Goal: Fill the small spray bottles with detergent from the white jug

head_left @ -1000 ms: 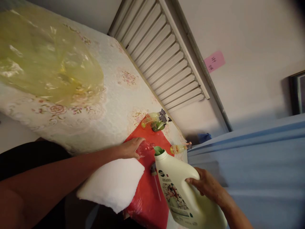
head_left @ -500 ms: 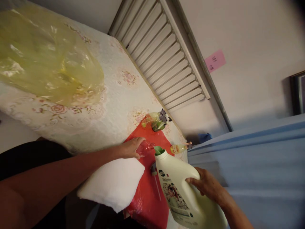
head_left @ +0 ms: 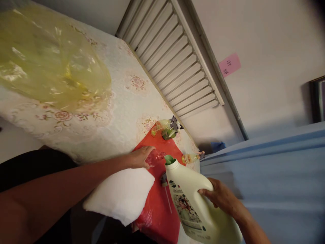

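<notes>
1. Nearest the camera, at lower right, the right hand [head_left: 220, 198] is wrapped around the handle of a large cream detergent jug [head_left: 196, 206], which is tilted so its open green spout [head_left: 169, 159] points up and to the left.
2. Just left of the jug, a white folded cloth [head_left: 122, 195] lies partly over a red plastic sheet [head_left: 159, 206], with a loose pump tube [head_left: 165, 189] lying on the red sheet beside the jug.
3. Just beyond the cloth, the left hand [head_left: 139, 157] is closed around a small clear bottle [head_left: 156, 157], whose mouth sits right next to the jug's spout.
4. Near the spout, to its right, a small amber bottle [head_left: 191, 158] lies on its side.
5. Further back on the red sheet, a yellow-green spray bottle [head_left: 165, 128] with a grey trigger lies on its side.
6. Beyond these, the desk [head_left: 122, 101] wears a pale floral lace cover, and a crumpled yellow plastic bag [head_left: 50, 64] rests at its far left.
7. Farthest away, a white slatted shutter [head_left: 177, 61] and a pink note [head_left: 229, 64] are on the wall.
</notes>
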Tool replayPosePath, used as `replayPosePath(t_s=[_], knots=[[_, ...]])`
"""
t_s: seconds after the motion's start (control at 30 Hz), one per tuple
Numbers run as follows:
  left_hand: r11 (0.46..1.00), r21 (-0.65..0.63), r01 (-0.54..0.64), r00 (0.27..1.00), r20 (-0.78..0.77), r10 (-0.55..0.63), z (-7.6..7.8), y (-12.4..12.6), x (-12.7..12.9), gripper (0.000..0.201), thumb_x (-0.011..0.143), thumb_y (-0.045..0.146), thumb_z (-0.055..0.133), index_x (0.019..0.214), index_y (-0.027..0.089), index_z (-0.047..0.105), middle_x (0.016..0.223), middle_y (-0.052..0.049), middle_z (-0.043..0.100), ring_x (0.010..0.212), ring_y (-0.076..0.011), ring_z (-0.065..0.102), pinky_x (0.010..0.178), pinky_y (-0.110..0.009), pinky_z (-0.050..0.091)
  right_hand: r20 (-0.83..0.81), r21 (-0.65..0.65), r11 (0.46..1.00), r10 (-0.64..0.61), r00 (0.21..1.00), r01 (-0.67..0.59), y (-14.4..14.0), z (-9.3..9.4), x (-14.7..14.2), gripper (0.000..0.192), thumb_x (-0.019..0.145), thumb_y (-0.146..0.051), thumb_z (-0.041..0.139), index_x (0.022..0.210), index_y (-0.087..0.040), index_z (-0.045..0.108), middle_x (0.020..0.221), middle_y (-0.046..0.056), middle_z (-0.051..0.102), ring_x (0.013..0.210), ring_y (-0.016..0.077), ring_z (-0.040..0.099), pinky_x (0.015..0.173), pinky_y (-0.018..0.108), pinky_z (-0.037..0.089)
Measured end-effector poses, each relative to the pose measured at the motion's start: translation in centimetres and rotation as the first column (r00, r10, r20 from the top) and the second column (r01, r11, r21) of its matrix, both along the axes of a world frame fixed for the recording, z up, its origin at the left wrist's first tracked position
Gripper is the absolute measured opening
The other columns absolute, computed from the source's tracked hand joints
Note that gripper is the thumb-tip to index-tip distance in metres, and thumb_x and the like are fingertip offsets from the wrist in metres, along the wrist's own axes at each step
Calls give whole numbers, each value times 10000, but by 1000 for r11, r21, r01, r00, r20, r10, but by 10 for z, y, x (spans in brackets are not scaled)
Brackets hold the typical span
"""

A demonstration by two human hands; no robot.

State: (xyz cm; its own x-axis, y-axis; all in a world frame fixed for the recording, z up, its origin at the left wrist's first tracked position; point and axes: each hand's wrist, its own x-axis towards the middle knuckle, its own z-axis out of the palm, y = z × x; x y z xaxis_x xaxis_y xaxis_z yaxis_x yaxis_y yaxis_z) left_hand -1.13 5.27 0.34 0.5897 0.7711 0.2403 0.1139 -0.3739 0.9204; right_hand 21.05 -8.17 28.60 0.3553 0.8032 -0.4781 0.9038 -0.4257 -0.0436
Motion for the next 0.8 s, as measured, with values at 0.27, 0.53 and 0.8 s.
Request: replayPosePath(t_s=[0.27, 0.53, 0.8], knots=[[1000, -9, 8, 1000, 13, -8, 0, -1, 0, 820, 610, 256, 762, 1352, 227, 415, 1369, -126, 545, 1306, -334, 499, 1075, -450, 428, -4, -3, 1000, 6, 1000, -6, 0, 0, 0, 357, 761, -461, 635, 925, -144, 640, 579, -44, 513, 462, 99, 462, 414, 211, 360], [1000, 2, -1, 1000, 15, 1, -4, 0, 2, 826, 606, 245, 762, 1355, 254, 412, 1378, -115, 549, 1303, -350, 508, 1071, -471, 428, -18, -9, 1000, -4, 1000, 4, 1, 0, 0, 369, 753, -478, 638, 917, -148, 635, 581, -43, 522, 454, 97, 458, 416, 215, 363], [1000, 11, -3, 999, 48, 3, -6, 0, 2, 800, 622, 262, 785, 1339, 278, 430, 1339, -103, 567, 1287, -353, 516, 1060, -455, 440, -22, -6, 1000, -4, 1000, 4, 0, -1, 1, 381, 733, -497, 635, 899, -155, 625, 575, -52, 494, 462, 98, 446, 421, 217, 360]])
